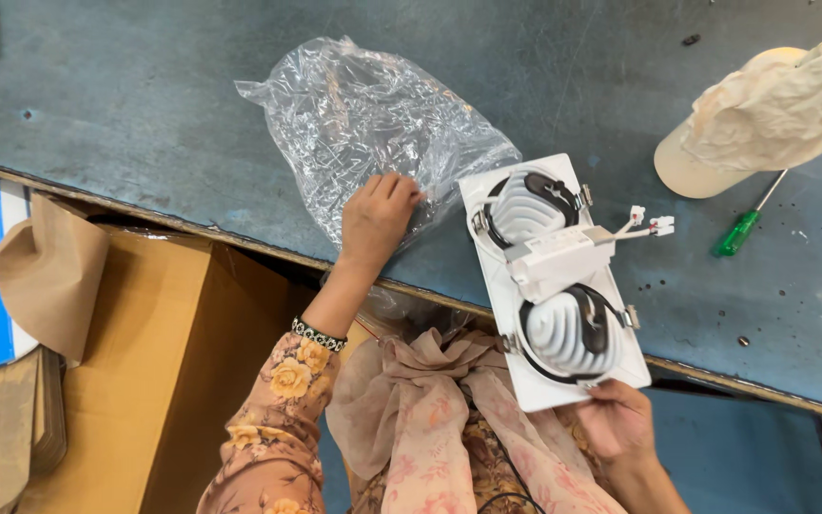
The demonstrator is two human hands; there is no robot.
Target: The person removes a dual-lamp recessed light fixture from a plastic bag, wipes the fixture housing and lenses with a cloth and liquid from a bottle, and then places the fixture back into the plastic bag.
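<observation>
My right hand [617, 419] grips the near end of the fixture [556, 278], whose long axis points away; my left hand [376, 217] lies flat on the bag [373, 119], just beside.

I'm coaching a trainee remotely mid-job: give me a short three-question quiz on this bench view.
1. True or false: the right hand holds the white twin light fixture by its near edge.
2. What does the left hand rest on? A) green screwdriver B) clear plastic bag C) cardboard box
3. Which tool lies on the bench beside the cap with a cloth over it?

Key
1. True.
2. B, the clear plastic bag.
3. The green-handled screwdriver.
</observation>
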